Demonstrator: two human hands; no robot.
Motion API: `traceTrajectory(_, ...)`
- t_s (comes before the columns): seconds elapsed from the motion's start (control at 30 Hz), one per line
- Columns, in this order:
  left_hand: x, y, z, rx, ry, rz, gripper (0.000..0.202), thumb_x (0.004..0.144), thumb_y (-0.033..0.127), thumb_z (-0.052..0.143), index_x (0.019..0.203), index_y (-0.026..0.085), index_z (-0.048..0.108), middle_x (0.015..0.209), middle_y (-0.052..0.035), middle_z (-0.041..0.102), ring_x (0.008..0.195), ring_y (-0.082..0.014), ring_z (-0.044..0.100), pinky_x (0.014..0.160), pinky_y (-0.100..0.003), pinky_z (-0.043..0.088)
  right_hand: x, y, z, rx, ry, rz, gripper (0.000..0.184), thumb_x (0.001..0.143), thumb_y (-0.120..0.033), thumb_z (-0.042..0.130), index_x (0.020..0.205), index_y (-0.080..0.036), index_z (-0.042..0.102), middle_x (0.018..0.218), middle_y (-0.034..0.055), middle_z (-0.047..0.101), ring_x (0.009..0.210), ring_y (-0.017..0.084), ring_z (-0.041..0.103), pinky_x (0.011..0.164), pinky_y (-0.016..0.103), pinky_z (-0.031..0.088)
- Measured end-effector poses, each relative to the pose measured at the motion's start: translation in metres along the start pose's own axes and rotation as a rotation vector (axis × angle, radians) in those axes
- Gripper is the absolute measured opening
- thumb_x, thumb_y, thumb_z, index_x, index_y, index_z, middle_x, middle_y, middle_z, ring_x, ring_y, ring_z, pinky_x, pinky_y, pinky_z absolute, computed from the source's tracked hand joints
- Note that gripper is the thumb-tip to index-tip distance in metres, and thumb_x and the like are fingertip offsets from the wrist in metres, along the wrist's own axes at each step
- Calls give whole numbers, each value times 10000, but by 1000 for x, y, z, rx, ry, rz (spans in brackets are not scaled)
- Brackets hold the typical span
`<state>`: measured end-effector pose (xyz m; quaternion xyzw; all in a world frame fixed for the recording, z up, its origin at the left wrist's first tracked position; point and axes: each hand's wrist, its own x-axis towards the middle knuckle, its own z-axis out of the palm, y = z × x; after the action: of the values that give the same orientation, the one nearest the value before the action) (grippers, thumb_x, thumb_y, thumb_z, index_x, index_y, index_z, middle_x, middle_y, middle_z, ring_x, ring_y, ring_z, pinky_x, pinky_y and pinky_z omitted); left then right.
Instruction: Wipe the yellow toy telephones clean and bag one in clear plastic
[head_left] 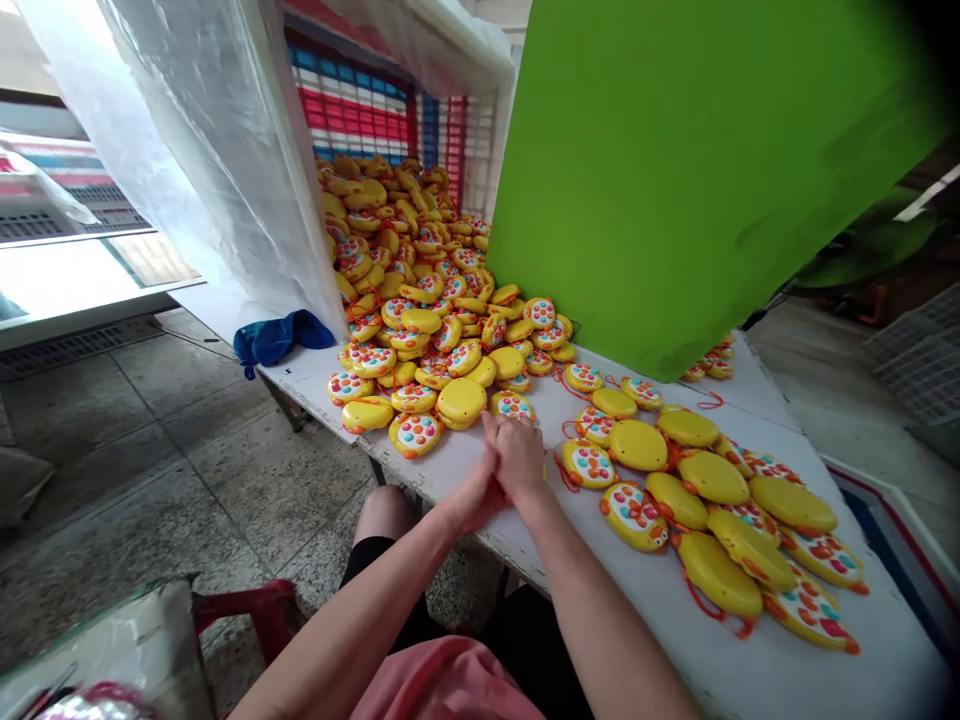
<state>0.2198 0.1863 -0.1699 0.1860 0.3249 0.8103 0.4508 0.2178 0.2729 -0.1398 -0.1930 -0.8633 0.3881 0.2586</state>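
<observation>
My left hand (pixel 478 492) and my right hand (pixel 517 456) are pressed together at the table's front edge, fingers closed. My right hand lies partly over the left. Whatever they hold, if anything, is hidden; only a trace of yellow and orange shows beside them. Just beyond the fingers lies a yellow turtle-like toy (pixel 513 404) with coloured dots on its white face. Left of it, another toy (pixel 461 402) rests with its plain yellow back upward.
A large heap of the same toys (pixel 420 270) spreads from a mesh-sided bin (pixel 360 90). More toys with orange cords (pixel 712 476) lie to the right. A green board (pixel 675 180) stands behind, a blue cloth (pixel 279 338) at left. A red stool (pixel 251 605) is below.
</observation>
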Motion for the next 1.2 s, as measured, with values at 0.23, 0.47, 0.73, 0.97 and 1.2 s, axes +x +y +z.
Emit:
traceTrajectory(0.23,0,-5,-1,213,-55,47,826,595,251,861,1327,239,478,1270,-81,589,1168,-278,530,990,-402,416,22,24,-33,421,69,205,606,853,-739,323,837,-198,598,526,6,573,498,197,593,521,333,492)
traceTrajectory(0.47,0,-13,-11,244,-15,17,581,737,273,732,1270,232,504,1319,-79,555,1230,-283,486,1016,-440,404,-13,44,-82,714,318,366,540,791,-728,482,951,-212,499,532,-100,419,447,103,485,468,230,449)
traceTrajectory(0.73,-2,-8,-5,322,-21,28,667,675,283,796,1254,210,474,1233,-93,581,1113,-265,555,963,-432,438,-48,54,-92,690,186,324,340,815,-499,598,984,-205,578,822,12,632,695,163,595,585,266,485)
traceTrajectory(0.97,-5,-12,-1,449,-27,113,640,714,360,766,1250,189,462,1139,-84,584,1021,-243,565,882,-371,464,-53,43,-86,127,-187,-131,392,925,-450,493,1237,-252,622,1338,84,519,1269,255,452,1087,447,354)
traceTrajectory(1.2,-5,-16,-7,724,37,166,589,801,326,666,1308,159,415,1124,-88,581,982,-237,550,854,-364,462,-49,55,-70,96,-231,-163,423,946,-377,447,1342,-260,540,1277,72,512,1245,201,466,1083,377,378)
